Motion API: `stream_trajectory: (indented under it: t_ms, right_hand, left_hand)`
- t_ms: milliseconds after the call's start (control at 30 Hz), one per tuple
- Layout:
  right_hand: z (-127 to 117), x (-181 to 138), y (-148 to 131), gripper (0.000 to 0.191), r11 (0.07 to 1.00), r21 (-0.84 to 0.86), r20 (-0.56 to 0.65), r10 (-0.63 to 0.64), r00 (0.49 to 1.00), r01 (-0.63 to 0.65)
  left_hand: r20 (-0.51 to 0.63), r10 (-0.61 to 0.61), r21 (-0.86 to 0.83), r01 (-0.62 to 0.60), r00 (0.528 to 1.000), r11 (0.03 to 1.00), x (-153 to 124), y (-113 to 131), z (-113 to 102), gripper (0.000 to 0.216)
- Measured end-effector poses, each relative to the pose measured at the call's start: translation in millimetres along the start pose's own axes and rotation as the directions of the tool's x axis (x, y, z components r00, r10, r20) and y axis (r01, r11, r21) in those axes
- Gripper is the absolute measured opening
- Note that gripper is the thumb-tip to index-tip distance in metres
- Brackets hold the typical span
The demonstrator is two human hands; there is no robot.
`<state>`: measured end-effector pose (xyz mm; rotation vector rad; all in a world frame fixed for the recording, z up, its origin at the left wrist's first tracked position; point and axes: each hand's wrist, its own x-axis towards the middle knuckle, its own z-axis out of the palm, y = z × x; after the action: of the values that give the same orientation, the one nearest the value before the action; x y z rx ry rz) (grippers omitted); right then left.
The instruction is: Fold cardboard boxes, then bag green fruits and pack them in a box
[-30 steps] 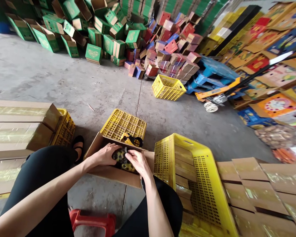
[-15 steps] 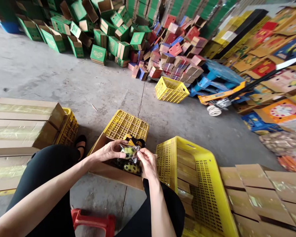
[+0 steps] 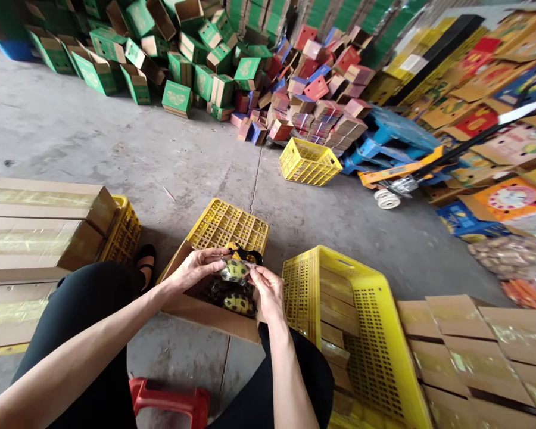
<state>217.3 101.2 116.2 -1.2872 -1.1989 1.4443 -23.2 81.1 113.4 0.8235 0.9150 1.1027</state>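
Between my hands is a yellow-green, black-spotted item in a clear plastic bag (image 3: 233,270); its exact kind is unclear. My left hand (image 3: 197,266) pinches the bag's left end, and my right hand (image 3: 267,289) pinches the right end. Beneath them stands an open cardboard box (image 3: 209,319). Inside it lies a similar spotted item (image 3: 238,304) among dark, shiny plastic. Just beyond my fingers is a yellow-and-black object (image 3: 245,255), partly hidden by my left hand. An upturned yellow crate (image 3: 226,221) is under the box's far side.
To my right a large yellow crate (image 3: 375,333) holds flat cardboard boxes, with taped cartons (image 3: 482,351) beyond it. More cartons (image 3: 40,220) are stacked at left. A red stool (image 3: 172,400) is below me. Farther off are a small yellow crate (image 3: 310,162) and an orange pallet jack (image 3: 402,173).
My hands have drawn slightly apart, and the bag is stretched flatter between them. My left fingers have straightened along its upper edge. The surroundings have not moved, apart from a slight view shift.
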Motion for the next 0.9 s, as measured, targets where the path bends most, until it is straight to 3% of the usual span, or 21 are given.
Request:
stream_trajectory:
  t_ms: [233,533,700,900]
  right_hand:
    - [0,1,5,0.034,1.000,0.025,-0.078,-0.001,0.997,0.003]
    - [1,1,9,0.033,0.998,0.055,-0.097,0.034,0.995,-0.029]
    - [2,2,10,0.028,0.995,0.093,-0.083,0.051,0.995,-0.043]
    - [5,2,7,0.030,0.998,0.059,-0.062,0.037,0.997,-0.034]
  left_hand:
    - [-0.161,0.004,0.060,0.005,0.987,0.998,2,-2,0,0.056]
    - [-0.186,0.054,0.223,-0.012,0.981,0.975,3,-5,-2,0.048]
    - [-0.224,0.069,0.170,-0.031,0.972,0.985,4,-10,0,0.052]
    - [-0.205,0.219,0.336,-0.141,0.954,0.931,5,-5,6,0.049]
